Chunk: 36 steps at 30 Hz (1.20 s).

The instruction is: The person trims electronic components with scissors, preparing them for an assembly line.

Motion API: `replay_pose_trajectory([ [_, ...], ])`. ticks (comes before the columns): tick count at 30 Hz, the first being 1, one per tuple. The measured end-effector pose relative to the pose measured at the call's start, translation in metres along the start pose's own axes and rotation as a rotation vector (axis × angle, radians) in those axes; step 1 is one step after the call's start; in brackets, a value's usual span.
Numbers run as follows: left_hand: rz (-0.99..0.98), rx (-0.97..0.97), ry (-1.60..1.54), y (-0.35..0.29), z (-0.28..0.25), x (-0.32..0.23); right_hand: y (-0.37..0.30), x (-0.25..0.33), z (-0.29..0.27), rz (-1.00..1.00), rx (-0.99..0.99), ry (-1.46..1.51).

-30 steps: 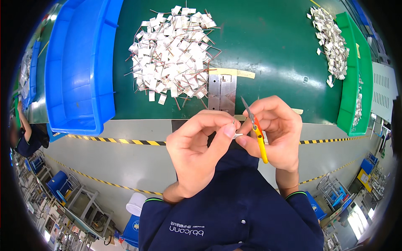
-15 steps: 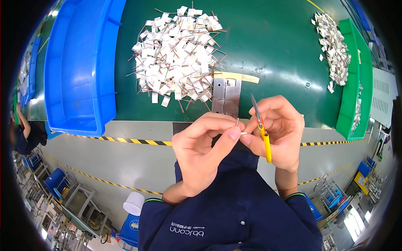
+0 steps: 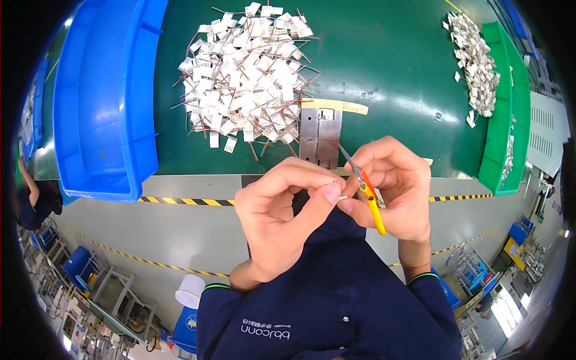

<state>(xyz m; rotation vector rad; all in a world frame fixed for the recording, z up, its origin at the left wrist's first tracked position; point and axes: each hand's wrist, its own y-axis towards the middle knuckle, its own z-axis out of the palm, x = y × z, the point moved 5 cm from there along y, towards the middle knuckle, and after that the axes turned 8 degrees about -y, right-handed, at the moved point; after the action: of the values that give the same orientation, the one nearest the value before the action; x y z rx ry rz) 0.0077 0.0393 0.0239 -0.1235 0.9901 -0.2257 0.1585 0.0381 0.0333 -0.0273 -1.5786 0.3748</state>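
Note:
My left hand [image 3: 279, 219] is closed in a pinch, with thumb and forefinger on a small, thin white piece [image 3: 342, 198]; the fingers hide most of it. Close beside it, the fingertips of my right hand [image 3: 396, 189] almost meet the left ones. Held in that right hand are small yellow-handled snips [image 3: 374, 211] with a red part and pointed metal blades aimed up and to the left. Past my hands, a large pile of white wired connectors [image 3: 240, 78] lies on the green table [image 3: 384, 54].
A metal plate fixture [image 3: 320, 135] with a strip of tan tape [image 3: 354, 108] sits at the table's near edge. On the left stands a blue bin [image 3: 90, 108]. A green bin [image 3: 495, 120] is at right, next to a second heap of white connectors [image 3: 477, 66].
The snips have tilted further left and dropped slightly. Both hands have shifted a little to the left in view, still close together. The table scene has shifted slightly left too.

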Motion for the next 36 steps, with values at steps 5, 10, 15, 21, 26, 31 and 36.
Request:
replay_pose_trajectory([
  [5, 0.018, 0.014, -0.012, -0.001, -0.004, -0.001, 0.002, 0.001, 0.003, 0.022, 0.027, -0.014],
  [10, -0.012, 0.042, -0.08, -0.003, -0.006, -0.004, 0.008, 0.012, -0.001, 0.07, 0.211, 0.154],
  [15, -0.04, 0.068, -0.119, -0.003, -0.007, -0.005, 0.01, 0.021, -0.01, 0.262, 0.341, 0.106],
  [21, -0.065, 0.07, -0.136, -0.005, -0.008, -0.001, 0.01, 0.017, -0.007, 0.368, 0.339, 0.207],
  [26, -0.074, 0.074, -0.125, -0.004, -0.008, 0.0, 0.01, 0.016, -0.007, 0.31, 0.302, 0.222],
  [31, -0.095, 0.057, -0.127, -0.006, -0.01, 0.0, 0.011, 0.015, -0.007, 0.269, 0.35, 0.162],
  [36, -0.104, 0.07, -0.123, -0.006, -0.01, 0.002, 0.012, 0.018, -0.011, 0.252, 0.391, 0.128],
])
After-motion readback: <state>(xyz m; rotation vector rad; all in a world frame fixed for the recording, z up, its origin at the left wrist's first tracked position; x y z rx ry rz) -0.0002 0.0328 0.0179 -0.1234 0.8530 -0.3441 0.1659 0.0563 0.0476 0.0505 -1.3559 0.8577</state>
